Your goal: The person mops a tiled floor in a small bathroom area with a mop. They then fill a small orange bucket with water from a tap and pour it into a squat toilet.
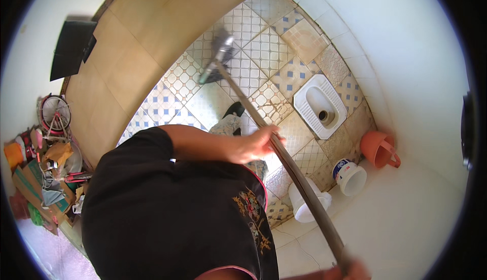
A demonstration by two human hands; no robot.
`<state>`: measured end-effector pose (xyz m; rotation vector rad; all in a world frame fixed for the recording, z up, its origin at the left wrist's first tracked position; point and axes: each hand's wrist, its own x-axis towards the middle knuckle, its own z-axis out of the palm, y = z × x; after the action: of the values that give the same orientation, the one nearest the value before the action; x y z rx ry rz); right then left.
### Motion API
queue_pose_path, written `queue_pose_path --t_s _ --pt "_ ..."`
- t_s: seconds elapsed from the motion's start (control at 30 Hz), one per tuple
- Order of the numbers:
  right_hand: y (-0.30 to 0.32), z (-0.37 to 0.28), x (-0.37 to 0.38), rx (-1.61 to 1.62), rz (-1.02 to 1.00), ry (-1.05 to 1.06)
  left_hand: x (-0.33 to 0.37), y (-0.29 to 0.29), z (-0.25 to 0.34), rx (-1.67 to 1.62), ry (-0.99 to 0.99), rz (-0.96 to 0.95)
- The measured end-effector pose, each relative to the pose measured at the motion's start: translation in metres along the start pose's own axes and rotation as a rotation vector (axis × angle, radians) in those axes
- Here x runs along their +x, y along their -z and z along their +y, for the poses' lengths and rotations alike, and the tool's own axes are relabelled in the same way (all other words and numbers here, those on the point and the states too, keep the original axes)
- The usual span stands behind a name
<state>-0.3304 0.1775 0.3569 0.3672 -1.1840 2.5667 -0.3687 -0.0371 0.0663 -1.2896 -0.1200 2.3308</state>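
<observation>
Both of my hands are wrapped round the long wooden handle [299, 176] of a mop. My left hand [261, 144] grips it partway down, in front of my body. Close to the handle's upper end, at the lower right, is my right hand [352, 270], closed and smeared by motion. The dark mop head [221, 51] with its pale crossbar rests on the patterned floor tiles, also blurred. To the right of the handle, a white squat toilet [320, 106] is set into the floor.
Along the right wall stand a white bin [307, 201], a white bucket [350, 177] and an orange-red pail [378, 149]. A curved beige tiled wall [134, 31] borders the floor at left. Beyond it lie a pink bicycle [54, 115] and piled cardboard [38, 191].
</observation>
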Motion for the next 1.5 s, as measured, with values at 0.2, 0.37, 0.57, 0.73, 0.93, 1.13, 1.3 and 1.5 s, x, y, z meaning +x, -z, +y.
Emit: queue_pose_path --t_s 0.2,0.37,0.57,0.73,0.93,1.13,1.3,1.5 --pt "0.010 0.154 -0.036 -0.235 -0.132 -0.400 0.008 0.099 0.097 0.109 -0.272 0.395" --pt "0.035 0.130 -0.041 -0.272 -0.034 -0.459 0.034 0.097 0.075 0.161 -0.337 0.472" --pt "0.091 0.026 -0.059 -0.472 0.353 -0.246 0.091 0.042 -0.057 0.256 -0.174 0.521" --pt "0.108 -0.063 -0.087 -0.814 0.581 0.007 0.108 -0.006 -0.180 0.657 0.071 0.475" --pt "0.087 -0.090 -0.083 -0.807 0.761 0.275 0.132 -0.036 -0.273 0.758 0.281 0.321" --pt "0.057 -0.071 -0.075 -0.988 0.642 0.365 0.150 -0.079 -0.265 0.596 0.403 0.031" --pt "0.008 -0.047 -0.078 -0.992 0.431 0.305 0.104 -0.107 -0.224 0.267 0.661 -0.136" --pt "-0.070 -0.005 -0.069 -0.911 0.104 0.144 0.015 -0.123 -0.127 0.261 0.711 -0.017"
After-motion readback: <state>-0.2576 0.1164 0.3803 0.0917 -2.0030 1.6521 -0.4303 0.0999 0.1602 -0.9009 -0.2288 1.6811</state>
